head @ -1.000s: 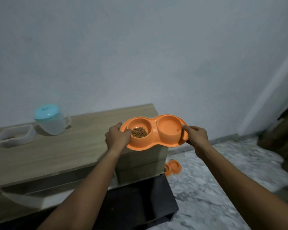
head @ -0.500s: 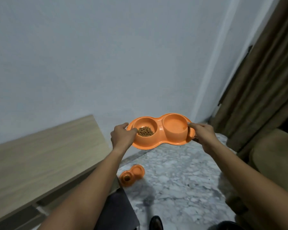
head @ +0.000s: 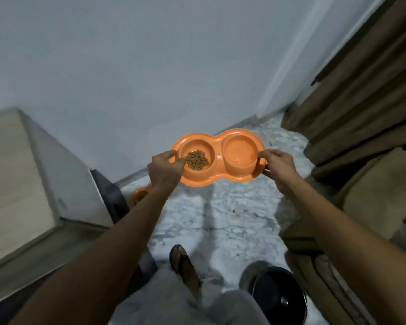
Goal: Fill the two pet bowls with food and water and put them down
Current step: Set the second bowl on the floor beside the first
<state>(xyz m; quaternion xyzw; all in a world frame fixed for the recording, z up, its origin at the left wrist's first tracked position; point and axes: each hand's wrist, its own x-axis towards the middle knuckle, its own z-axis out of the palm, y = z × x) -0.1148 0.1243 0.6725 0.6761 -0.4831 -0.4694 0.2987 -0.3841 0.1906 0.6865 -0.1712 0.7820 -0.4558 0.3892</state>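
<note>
Surroundings: pale wood-topped bench [head: 7, 174] at left, its white end panel facing the open floor. Grey-white marble-pattern floor [head: 223, 214] runs ahead to a plain bluish-white wall [head: 131, 66]. Brown pleated curtain [head: 366, 85] hangs at right, with a tan cushioned seat [head: 380, 191] below it. A black round bin [head: 279, 299] stands on the floor at lower right, just beside the person's leg. 1 sandalled foot [head: 185, 268] is visible, stepping on the marble. The strip of floor directly under the held dish is bare.

Containers: 1 orange plastic double pet bowl [head: 218, 158], 2 round wells in 1 moulded tray, is held in the air above the floor, roughly level, between bench and curtain. Left well holds a small heap of brown kibble [head: 197, 159]. Right well shows a faint glossy surface, likely water; depth cannot be told. A second orange pet dish [head: 138, 195] sits on the floor by the bench corner, mostly hidden behind the left forearm; contents not visible.

Hands: left hand [head: 165, 168] grasps the tray's left rim, fingers [head: 167, 154] curled over the edge, thumb at the kibble well. Right hand [head: 278, 167] pinches the right rim, fingers clenched on it.

Count: 2 orange dishes, 2 hands, 1 bin.
</note>
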